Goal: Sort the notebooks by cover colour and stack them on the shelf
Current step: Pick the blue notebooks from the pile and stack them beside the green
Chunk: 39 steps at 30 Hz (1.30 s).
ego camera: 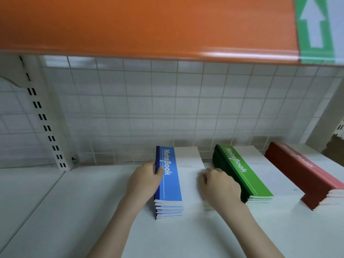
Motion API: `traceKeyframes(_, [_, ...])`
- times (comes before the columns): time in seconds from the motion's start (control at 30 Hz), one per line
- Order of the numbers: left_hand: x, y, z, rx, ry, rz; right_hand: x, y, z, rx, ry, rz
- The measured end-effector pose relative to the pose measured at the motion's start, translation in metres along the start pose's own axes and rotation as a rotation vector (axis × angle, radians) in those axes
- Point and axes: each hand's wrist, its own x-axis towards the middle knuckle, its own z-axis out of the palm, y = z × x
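Viewing from the head camera, I log three notebook stacks on the white shelf, each lying flat with spines to the left. I note the blue stack sits mid-shelf, the green stack just to its right, and the red stack further right, near the frame edge. All three reach back toward the white wire grid panel behind the shelf.

Left hand: I see it against the spine side of the blue stack, thumb curled over the top cover's dark blue edge, the other fingers hidden behind the spine. I read this as a grip on the stack's left side.

Right hand: I see it on the white right-hand part of the blue stack's top cover, in the gap beside the green stack. Its fingers look bent downward, but the hand is motion-blurred and I cannot tell whether it clasps the stack's right edge or only presses on it.

Above, I record an orange shelf front with a green arrow label at its right end. A slotted white upright stands at the left
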Motion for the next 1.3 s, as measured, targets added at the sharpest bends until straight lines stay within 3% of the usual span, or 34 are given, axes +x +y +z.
traceKeyframes(0.1, [-0.004, -0.005, 0.002, -0.232, -0.054, -0.064, 0.007, 0.008, 0.003, 0.368, -0.129, 0.083])
traceKeyframes(0.23, [-0.004, 0.004, 0.008, -0.412, 0.08, -0.077, 0.018, 0.014, 0.009, 0.982, -0.191, 0.251])
traceKeyframes(0.33, [-0.006, 0.016, 0.009, -0.878, -0.127, -0.349, 0.017, 0.012, 0.012, 1.304, -0.371, 0.351])
traceKeyframes(0.43, [-0.008, 0.014, 0.015, -1.042, -0.256, -0.475, 0.015, 0.01, 0.015, 1.351, -0.43, 0.401])
traceKeyframes(0.8, [-0.008, 0.015, 0.03, -1.117, -0.162, -0.513, 0.02, 0.024, 0.031, 1.611, -0.438, 0.406])
traceKeyframes(1.0, [-0.007, 0.004, 0.036, -1.162, -0.263, -0.529, 0.024, 0.029, 0.043, 1.665, -0.472, 0.388])
traceKeyframes(1.13, [-0.009, 0.003, 0.032, -1.12, -0.331, -0.5, 0.023, 0.028, 0.039, 1.65, -0.508, 0.344])
traceKeyframes(1.3, [-0.01, 0.003, 0.022, -0.945, -0.299, -0.331, 0.023, 0.025, 0.028, 1.498, -0.545, 0.32])
